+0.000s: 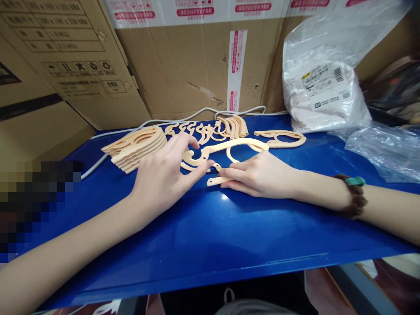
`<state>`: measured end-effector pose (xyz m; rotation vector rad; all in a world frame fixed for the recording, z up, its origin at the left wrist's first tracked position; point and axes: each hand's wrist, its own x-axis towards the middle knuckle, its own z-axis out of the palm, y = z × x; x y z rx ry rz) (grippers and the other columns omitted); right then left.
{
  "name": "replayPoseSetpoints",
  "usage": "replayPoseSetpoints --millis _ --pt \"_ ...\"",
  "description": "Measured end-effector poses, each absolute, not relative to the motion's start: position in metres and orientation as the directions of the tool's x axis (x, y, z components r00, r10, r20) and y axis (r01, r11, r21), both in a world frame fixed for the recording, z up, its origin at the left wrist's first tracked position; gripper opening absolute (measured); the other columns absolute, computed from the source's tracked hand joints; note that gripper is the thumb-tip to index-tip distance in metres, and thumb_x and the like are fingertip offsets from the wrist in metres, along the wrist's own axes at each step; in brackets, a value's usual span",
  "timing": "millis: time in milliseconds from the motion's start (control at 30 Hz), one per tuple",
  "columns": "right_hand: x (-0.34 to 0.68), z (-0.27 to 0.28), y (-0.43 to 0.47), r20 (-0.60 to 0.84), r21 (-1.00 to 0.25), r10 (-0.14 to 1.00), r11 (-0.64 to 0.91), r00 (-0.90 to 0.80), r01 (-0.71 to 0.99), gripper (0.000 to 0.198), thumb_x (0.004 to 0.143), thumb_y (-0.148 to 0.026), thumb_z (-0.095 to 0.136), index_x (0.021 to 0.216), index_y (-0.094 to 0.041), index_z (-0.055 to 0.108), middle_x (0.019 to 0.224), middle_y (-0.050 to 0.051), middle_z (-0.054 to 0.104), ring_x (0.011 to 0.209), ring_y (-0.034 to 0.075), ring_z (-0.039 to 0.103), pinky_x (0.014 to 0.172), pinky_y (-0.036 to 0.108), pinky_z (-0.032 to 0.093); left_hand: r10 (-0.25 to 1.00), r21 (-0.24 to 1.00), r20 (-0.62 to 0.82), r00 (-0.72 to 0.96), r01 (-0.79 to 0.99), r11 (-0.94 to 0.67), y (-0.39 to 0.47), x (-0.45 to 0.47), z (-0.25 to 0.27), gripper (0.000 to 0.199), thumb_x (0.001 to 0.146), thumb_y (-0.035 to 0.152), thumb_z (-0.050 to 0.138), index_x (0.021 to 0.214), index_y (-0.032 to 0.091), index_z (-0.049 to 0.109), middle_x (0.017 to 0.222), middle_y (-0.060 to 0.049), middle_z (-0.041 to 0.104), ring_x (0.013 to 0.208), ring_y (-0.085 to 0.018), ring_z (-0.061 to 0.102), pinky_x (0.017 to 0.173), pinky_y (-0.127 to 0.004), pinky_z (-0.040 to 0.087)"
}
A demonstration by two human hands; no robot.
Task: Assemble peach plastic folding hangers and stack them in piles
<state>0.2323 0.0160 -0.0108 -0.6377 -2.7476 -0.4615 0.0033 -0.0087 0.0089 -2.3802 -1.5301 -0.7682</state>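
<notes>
Cream plastic pieces that look like folding-hanger parts lie around my hands on the blue table. My right hand (259, 175) is closed on a flat plastic strip (215, 181), its holed end poking out to the left. My left hand (162, 170) is open, with thumb and forefinger apart around the hooked end of a curved hanger arm (236, 143). The thumb tip is by a small holed piece (217, 166); I cannot tell whether they touch. A curved piece (232, 153) shows just beyond my right fingers, partly hidden.
A stack of hanger parts (134, 148) lies left of my left hand. Small hooks (187, 127) and curved arms (234, 127) lie behind, a looped part (288, 139) to the right. A white cable (173, 119), cardboard boxes (187, 65) and a plastic bag (324, 96) border the back.
</notes>
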Motion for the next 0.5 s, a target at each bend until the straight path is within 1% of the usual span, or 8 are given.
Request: replayPoseSetpoints --millis 67,133,200,233,300,400,500 --pt "0.232 -0.011 0.016 0.359 0.249 0.348 0.859 -0.866 0.448 0.039 0.104 -0.037 0.037 0.106 -0.015 0.068 0.066 0.002 0.069 0.050 0.012 0.057 0.047 0.028 0.018 0.743 0.165 0.576 0.341 0.841 -0.514 -0.009 0.003 0.011 0.033 0.094 0.043 0.051 0.115 0.019 0.058 0.102 -0.004 0.066 0.085 -0.019 0.063 0.072 -0.029 0.046" --pt "0.232 -0.012 0.016 0.368 0.253 0.318 0.870 -0.874 0.423 0.040 0.104 -0.036 0.035 0.105 -0.015 0.069 0.069 0.002 0.070 0.052 0.011 0.057 0.047 0.028 0.019 0.696 0.202 0.611 0.377 0.776 -0.597 -0.011 0.003 0.013 0.037 0.098 0.038 0.044 0.128 0.018 0.055 0.110 -0.006 0.066 0.097 -0.020 0.064 0.083 -0.031 0.048" --pt "0.232 -0.012 0.015 0.368 0.265 0.280 0.882 -0.886 0.389 0.041 0.105 -0.035 0.033 0.101 -0.016 0.069 0.073 0.001 0.070 0.053 0.010 0.057 0.047 0.029 0.020 0.665 0.210 0.610 0.431 0.721 -0.660 -0.011 0.003 0.013 0.041 0.101 0.035 0.037 0.134 0.017 0.052 0.122 -0.008 0.066 0.111 -0.021 0.062 0.093 -0.033 0.047" --pt "0.232 -0.012 0.015 0.371 0.275 0.261 0.886 -0.891 0.373 0.041 0.105 -0.035 0.033 0.099 -0.016 0.069 0.074 0.001 0.070 0.053 0.010 0.057 0.047 0.029 0.021 0.663 0.205 0.590 0.461 0.708 -0.675 -0.011 0.002 0.012 0.042 0.102 0.035 0.035 0.134 0.017 0.053 0.126 -0.009 0.065 0.116 -0.022 0.060 0.095 -0.033 0.046" --pt "0.231 -0.012 0.015 0.382 0.297 0.237 0.884 -0.893 0.362 0.041 0.105 -0.035 0.033 0.098 -0.017 0.069 0.073 0.000 0.069 0.052 0.010 0.056 0.047 0.029 0.022 0.682 0.196 0.516 0.518 0.703 -0.683 -0.010 0.001 0.009 0.042 0.101 0.036 0.035 0.132 0.016 0.056 0.130 -0.008 0.064 0.119 -0.023 0.060 0.094 -0.033 0.048" --pt "0.231 -0.012 0.015 0.391 0.306 0.235 0.879 -0.890 0.367 0.040 0.105 -0.034 0.035 0.097 -0.016 0.069 0.074 0.000 0.070 0.053 0.010 0.057 0.048 0.029 0.023 0.712 0.195 0.424 0.559 0.711 -0.675 -0.006 -0.001 0.004 0.041 0.101 0.036 0.037 0.131 0.015 0.057 0.128 -0.006 0.066 0.111 -0.022 0.065 0.086 -0.031 0.052" --pt "0.230 -0.012 0.015 0.386 0.289 0.255 0.879 -0.887 0.379 0.038 0.104 -0.034 0.035 0.098 -0.016 0.069 0.077 0.001 0.071 0.055 0.010 0.058 0.048 0.029 0.023 0.700 0.170 0.438 0.563 0.713 -0.680 -0.003 -0.003 0.002 0.039 0.101 0.033 0.038 0.130 0.016 0.057 0.128 -0.005 0.066 0.111 -0.020 0.065 0.086 -0.029 0.052"
